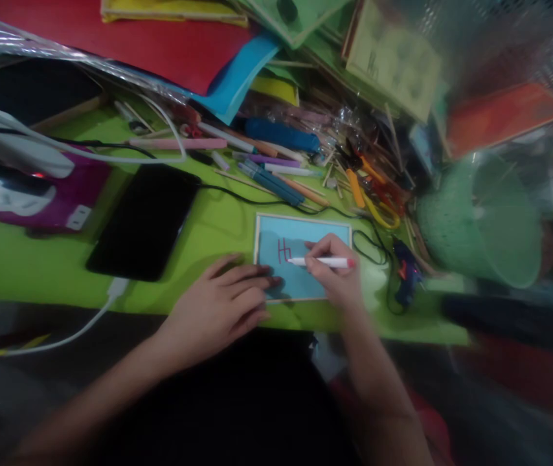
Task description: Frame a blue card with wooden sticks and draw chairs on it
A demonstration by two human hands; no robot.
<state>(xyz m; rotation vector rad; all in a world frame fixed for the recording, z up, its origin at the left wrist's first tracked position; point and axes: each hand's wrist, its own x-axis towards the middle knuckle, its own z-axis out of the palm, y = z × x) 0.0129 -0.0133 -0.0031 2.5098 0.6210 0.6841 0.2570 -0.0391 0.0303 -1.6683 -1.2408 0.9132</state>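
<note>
From the card, the green bin (444, 223) stands at about three o'clock; it is blurred over there, so I can't fairly say what it holds. A purple packet (70, 197) lies at ten o'clock, its contents hidden from me, with a power strip (28, 155) resting across it.

The blue card (300, 281) lies on the green table (218, 239) in front of the person. The right hand (337, 272) pinches a white marker (337, 262), its tip at some red strokes (285, 249), and covers the card's right side. The left hand (230, 298) grips nothing; its fingers lie loosely spread over the card's edge at eight o'clock.

A tablet (145, 223) sits at nine o'clock, pens (276, 184) crowd twelve, and scissors (387, 215) lie at two. The glue gun (406, 275) is at three, a black cord (223, 189) passing just beyond the card's top edge.
</note>
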